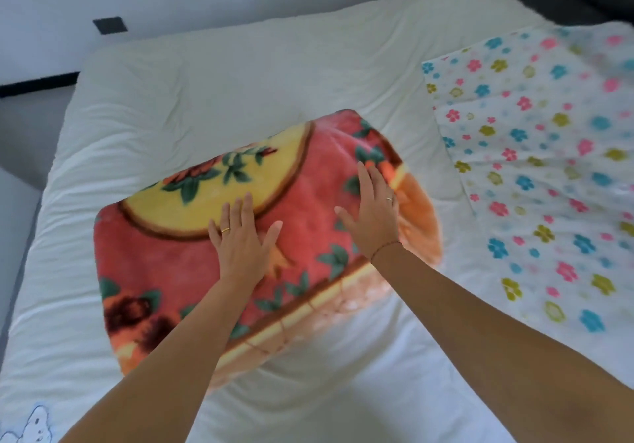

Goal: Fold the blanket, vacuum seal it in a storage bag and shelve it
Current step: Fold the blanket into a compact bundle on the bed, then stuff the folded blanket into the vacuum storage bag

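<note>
Head view: the folded blanket point(164, 264) lies thick in the middle of the bed point(223, 75), with the left hand point(240, 236) and right hand point(374, 216) flat on top, fingers straight, pressing and grasping nothing. To do this well, the 2 palms should probably bear down and sweep outward, squeezing out air and squaring the bundle. The flowered storage bag point(535, 154) lies flat near the blanket's right side, its opening not discernible. Nothing sits between them, so the plush bulk looks like the main obstacle.
</note>
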